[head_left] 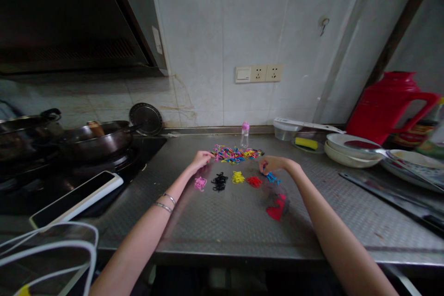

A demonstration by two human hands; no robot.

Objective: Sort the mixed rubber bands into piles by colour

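Wall [194, 32] is pale tile, spans the back. Metal countertop [208, 229] runs in front of it, textured surface. Range hood [62, 18] upper left, over the stove side. Red thermos [383, 104] far right, against the wall end. Pan [93, 148] at left on the stove, disc-like dark lid [146, 119] leaning just behind it. White device [76, 199] with black face sits lower left, tilted, white cable [48, 245] beside it. Stacked bowls [352, 159] on the right, clear tub [286, 132] near them by the wall.

Mixed heap of small coloured bands [231, 154] lies mid-counter, long axis left-right. Left hand [201, 160] is at its left end, thumb and fingers close together, tips touching the edge; can't tell if a band is pinched. Right hand [272, 165] is off the heap's right end, fingers curled down by the blue bands; can't tell how closed, or whether it holds anything.

Pink-capped bottle [244, 136] stands upright just behind the heap.

Single-colour piles form a row on the near side of the heap, left to right: black pile [219, 181] second, red pile [254, 182] fourth, yellow pile [237, 177] between them, blue pile [273, 178] last, pink pile [200, 184] first.
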